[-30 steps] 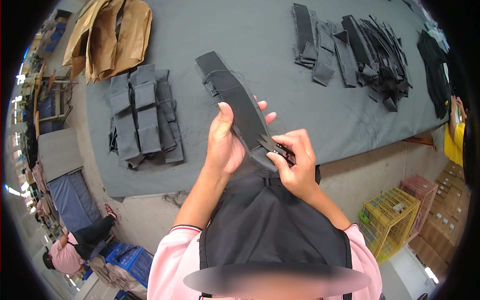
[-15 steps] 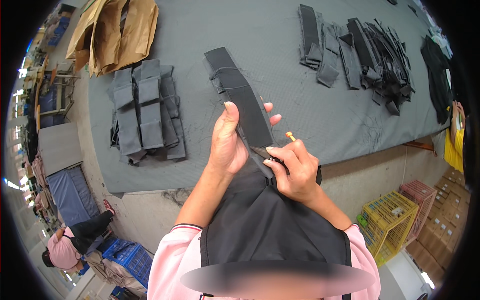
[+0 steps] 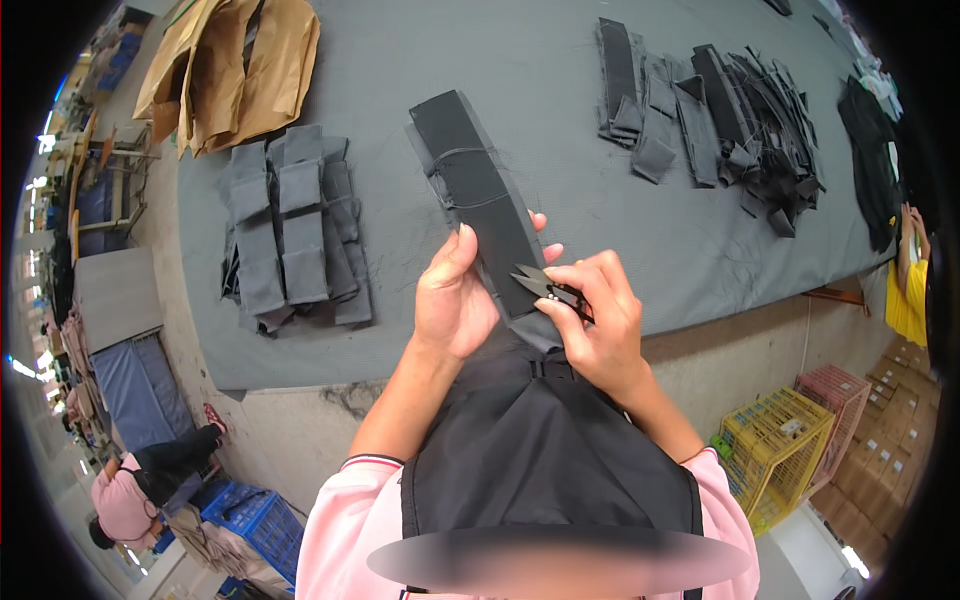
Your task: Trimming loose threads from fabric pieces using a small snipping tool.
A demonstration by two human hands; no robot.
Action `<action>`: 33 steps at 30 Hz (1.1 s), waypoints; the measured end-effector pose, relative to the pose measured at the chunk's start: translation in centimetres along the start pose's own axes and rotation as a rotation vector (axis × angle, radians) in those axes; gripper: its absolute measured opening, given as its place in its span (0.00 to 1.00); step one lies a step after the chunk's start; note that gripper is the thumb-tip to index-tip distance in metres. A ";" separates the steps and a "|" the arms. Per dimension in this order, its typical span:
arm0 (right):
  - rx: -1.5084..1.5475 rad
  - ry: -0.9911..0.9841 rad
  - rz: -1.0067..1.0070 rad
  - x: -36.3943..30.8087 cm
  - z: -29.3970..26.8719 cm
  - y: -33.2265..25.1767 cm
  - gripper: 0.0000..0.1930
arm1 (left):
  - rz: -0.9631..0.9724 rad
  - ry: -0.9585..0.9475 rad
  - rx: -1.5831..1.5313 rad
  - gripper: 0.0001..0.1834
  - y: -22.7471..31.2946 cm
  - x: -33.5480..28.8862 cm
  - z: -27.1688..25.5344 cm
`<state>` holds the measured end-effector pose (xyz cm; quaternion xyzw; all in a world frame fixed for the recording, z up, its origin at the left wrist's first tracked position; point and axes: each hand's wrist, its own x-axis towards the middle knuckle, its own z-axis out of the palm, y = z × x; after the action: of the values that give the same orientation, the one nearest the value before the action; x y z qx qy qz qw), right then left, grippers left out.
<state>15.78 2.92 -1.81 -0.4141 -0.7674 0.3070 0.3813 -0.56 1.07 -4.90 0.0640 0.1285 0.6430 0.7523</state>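
A long bundle of dark grey fabric strips (image 3: 476,180) slants away from me over the table, with thread looped loosely round its upper part. Its near part is in my left hand (image 3: 455,305), the thumb on one side and fingertips showing past the other edge. My right hand (image 3: 608,325) grips small thread snips (image 3: 538,283) between thumb and fingers. Their pointed blades are parted and lie over the strip's lower right edge. Whether they touch the cloth or a thread I cannot tell.
Stacked grey fabric pieces (image 3: 300,230) lie left on the covered table (image 3: 400,350), near a brown paper bag (image 3: 240,80). More strips (image 3: 710,120) and loose threads are at the right. Yellow crates (image 3: 775,440) stand below; a person in yellow (image 3: 907,300) is at the far right.
My right hand and the snips have moved slightly up and right along the strip, and the blades now show more plainly apart. A yellow tip beyond my right fingers is out of sight.
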 end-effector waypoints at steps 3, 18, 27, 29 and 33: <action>0.039 -0.037 0.020 0.7 0.4 0.3 0.13 | -0.005 -0.015 0.036 0.26 -0.3 0.1 -0.3; -0.076 0.061 -0.149 -0.7 0.9 1.2 0.14 | 0.015 0.136 0.045 0.26 -0.9 0.1 0.3; -0.085 0.019 -0.128 0.3 1.2 0.8 0.14 | 0.016 0.217 0.035 0.26 -0.7 -0.3 -0.1; -0.079 -0.032 -0.275 0.2 1.3 1.2 0.14 | 0.014 0.269 0.091 0.25 -0.7 -0.4 0.2; -0.014 -0.010 -0.168 -1.4 0.4 1.7 0.14 | 0.036 0.289 0.181 0.20 -0.1 -0.2 0.3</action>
<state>16.63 2.45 -3.76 -0.3491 -0.8036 0.2706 0.3989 -0.38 0.89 -4.58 0.0408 0.2915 0.6448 0.7054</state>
